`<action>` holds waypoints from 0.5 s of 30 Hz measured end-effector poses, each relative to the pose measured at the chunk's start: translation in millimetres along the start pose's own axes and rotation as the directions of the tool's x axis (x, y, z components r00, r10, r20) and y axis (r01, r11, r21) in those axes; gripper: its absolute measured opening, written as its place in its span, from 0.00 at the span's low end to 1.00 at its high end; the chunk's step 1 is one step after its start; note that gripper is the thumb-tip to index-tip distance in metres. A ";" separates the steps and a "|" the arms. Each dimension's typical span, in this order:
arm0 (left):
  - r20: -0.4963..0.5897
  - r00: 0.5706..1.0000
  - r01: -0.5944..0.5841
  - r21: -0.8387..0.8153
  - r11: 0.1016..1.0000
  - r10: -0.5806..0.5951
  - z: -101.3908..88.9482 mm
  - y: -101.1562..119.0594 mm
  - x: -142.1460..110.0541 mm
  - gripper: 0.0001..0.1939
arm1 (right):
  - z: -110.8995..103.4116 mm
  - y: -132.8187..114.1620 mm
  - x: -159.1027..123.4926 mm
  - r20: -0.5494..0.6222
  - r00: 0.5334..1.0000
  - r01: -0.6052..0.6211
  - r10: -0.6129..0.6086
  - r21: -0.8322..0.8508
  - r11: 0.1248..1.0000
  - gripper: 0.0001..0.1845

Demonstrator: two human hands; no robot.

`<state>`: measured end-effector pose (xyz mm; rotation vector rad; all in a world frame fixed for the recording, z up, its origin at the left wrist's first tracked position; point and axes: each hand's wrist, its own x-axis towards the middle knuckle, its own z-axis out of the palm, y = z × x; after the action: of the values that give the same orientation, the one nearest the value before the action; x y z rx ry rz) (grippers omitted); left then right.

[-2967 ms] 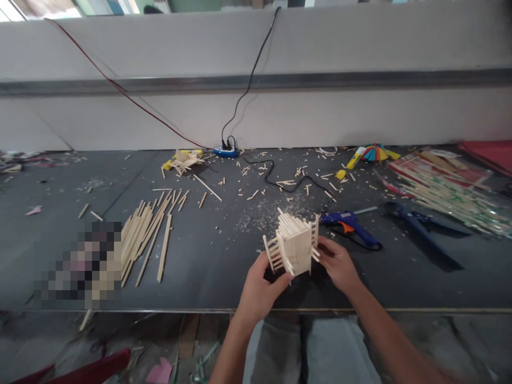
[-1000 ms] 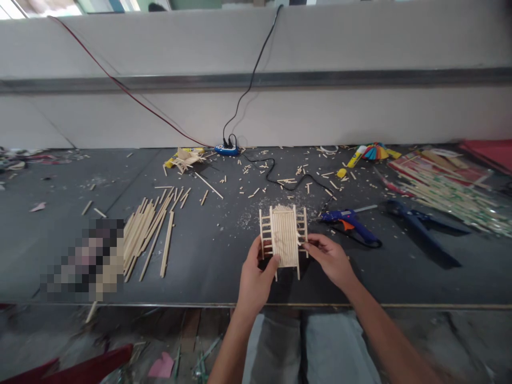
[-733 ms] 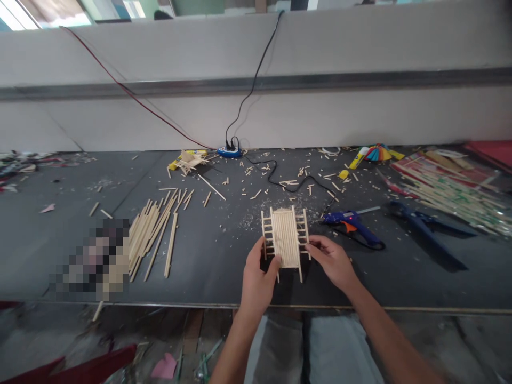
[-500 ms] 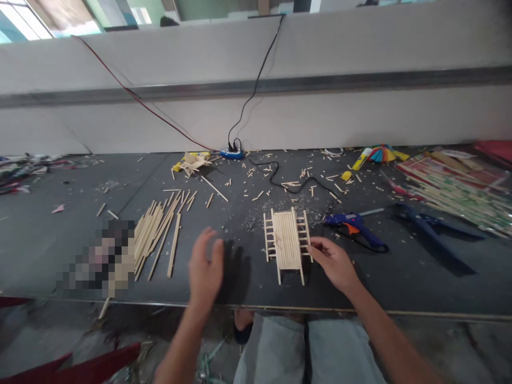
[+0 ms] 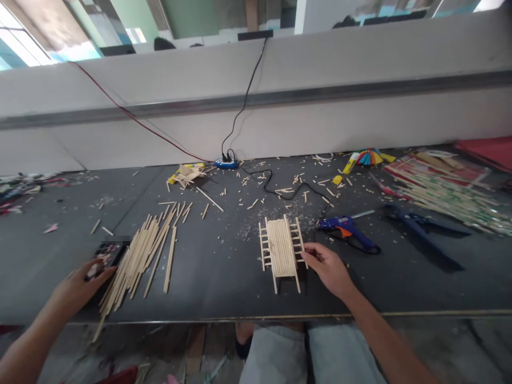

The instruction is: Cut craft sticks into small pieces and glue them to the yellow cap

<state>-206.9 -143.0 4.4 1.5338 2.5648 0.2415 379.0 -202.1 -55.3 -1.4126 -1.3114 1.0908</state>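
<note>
Dark tabletop [image 5: 224, 298] holds the model [image 5: 280, 250], its side rail [image 5: 300, 234] pinched in your right hand [image 5: 330, 271]. Your left hand [image 5: 72, 290] bends its fingers over the case [image 5: 108, 253], grip unclear. Dragging it could scatter the adjoining sticks [image 5: 142, 242]; tugging sideways could crack the rail.

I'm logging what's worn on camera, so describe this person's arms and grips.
The left grip and right grip are bare human hands, with no gloves. Both forearms are bare as far as the picture shows: no sleeve, watch or bracelet is visible. No ring can be made out, though some fingers are hidden. No cables or markings stand out.
</note>
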 end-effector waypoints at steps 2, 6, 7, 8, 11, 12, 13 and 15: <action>0.117 0.989 0.077 0.098 0.992 -0.088 -3.5 1.9 2.8 0.29 | 0.4 -0.7 -0.1 -0.001 1.000 0.002 -0.002 -0.002 1.000 0.15; 0.107 0.986 0.103 0.202 0.974 -0.127 -6.3 9.8 4.0 0.37 | 0.9 -0.9 -0.4 0.000 1.000 -0.007 0.007 0.005 1.000 0.15; 0.094 0.984 0.128 0.206 0.970 -0.150 -7.0 12.2 2.4 0.39 | 1.0 -0.8 -0.5 0.002 1.000 -0.008 0.008 0.008 1.000 0.15; 0.074 0.980 0.167 0.204 0.965 -0.186 -8.3 15.1 -0.1 0.40 | 1.0 -0.8 -0.5 0.004 1.000 -0.006 0.006 0.012 1.000 0.15; -0.043 0.963 0.271 0.124 0.955 -0.268 -18.0 27.9 -13.2 0.38 | 1.0 -0.9 -0.1 0.010 1.000 0.007 -0.007 0.017 1.000 0.16; -0.089 0.958 0.280 0.064 0.958 -0.274 -23.4 33.9 -19.2 0.35 | 1.1 -1.1 0.1 0.010 1.000 0.009 -0.009 0.013 1.000 0.16; -0.122 0.952 0.280 -0.018 0.960 -0.280 -29.7 40.9 -26.0 0.33 | 1.2 -1.2 0.3 0.010 1.000 0.008 -0.008 0.006 1.000 0.15; -0.218 0.952 0.169 -0.211 0.963 -0.215 -43.1 57.5 -41.4 0.29 | 1.3 -1.6 0.6 0.008 1.000 0.001 -0.001 -0.006 1.000 0.15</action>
<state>-146.9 -155.5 60.3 1.2439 2.7523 0.6650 377.4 -201.4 -54.1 -1.4126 -1.3224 1.0939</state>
